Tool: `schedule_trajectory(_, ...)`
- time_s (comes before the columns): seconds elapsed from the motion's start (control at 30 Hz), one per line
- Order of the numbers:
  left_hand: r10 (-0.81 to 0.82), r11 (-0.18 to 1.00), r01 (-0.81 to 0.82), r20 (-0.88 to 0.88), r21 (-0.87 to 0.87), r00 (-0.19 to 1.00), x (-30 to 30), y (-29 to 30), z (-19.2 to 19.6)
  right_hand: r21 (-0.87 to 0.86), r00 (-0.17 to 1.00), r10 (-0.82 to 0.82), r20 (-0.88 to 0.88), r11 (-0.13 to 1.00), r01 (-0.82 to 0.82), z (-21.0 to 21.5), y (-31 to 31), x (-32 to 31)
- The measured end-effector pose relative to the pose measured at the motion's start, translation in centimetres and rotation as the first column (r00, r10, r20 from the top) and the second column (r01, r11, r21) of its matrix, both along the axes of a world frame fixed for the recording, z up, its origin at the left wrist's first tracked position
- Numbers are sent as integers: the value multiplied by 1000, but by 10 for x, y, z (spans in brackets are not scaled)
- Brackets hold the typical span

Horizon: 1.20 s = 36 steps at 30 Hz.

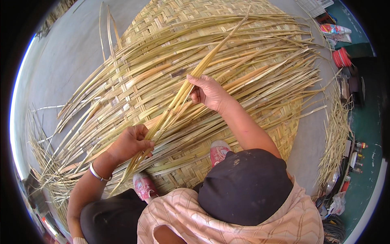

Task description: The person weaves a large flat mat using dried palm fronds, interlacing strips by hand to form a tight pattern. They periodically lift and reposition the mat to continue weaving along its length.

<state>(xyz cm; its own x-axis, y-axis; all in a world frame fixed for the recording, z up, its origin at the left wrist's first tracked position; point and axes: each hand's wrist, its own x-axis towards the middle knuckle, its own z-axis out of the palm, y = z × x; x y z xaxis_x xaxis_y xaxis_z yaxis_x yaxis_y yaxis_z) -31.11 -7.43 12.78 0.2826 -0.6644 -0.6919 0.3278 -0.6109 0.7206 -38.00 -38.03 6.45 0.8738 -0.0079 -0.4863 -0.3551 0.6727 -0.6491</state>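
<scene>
A large woven reed mat (pixel 260 134) lies on the grey floor, with many loose flat reed strips (pixel 252 61) fanning out over it. My left hand (pixel 131 142), a metal bangle on its wrist, is closed around the lower end of a small bundle of reed strips (pixel 178 95). My right hand (pixel 208 91) pinches the same bundle higher up, with the strips running up and to the right past its fingers. The bundle slants from lower left to upper right above the mat. Two feet in pink shoes (pixel 144 186) rest on the mat's near edge.
A separate heap of thin reeds (pixel 335 134) lies on the floor at right. Beyond it, along a green strip, stand a red spool (pixel 342 57), small bottles (pixel 357 152) and bags. Bare grey floor (pixel 61 61) shows at the upper left.
</scene>
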Motion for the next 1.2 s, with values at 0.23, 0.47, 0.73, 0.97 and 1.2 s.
schedule_trajectory(0.23,69,995,-83,-209,-61,975,2,7,-2,30,995,46,88,998,-49,8,4,-12)
schedule_trajectory(0.47,57,995,-72,-194,-72,979,2,13,4,-14,992,-56,-115,998,55,-27,22,-13)
schedule_trajectory(0.73,-357,928,274,391,254,848,-3,26,-21,-463,970,-241,41,856,232,5,3,-4)
schedule_trajectory(0.97,-431,901,235,694,364,577,-11,26,-26,-717,931,-295,216,599,356,26,-15,9)
schedule_trajectory(1.2,-308,939,163,531,302,790,2,35,-31,-681,842,-514,165,558,474,6,-75,17)
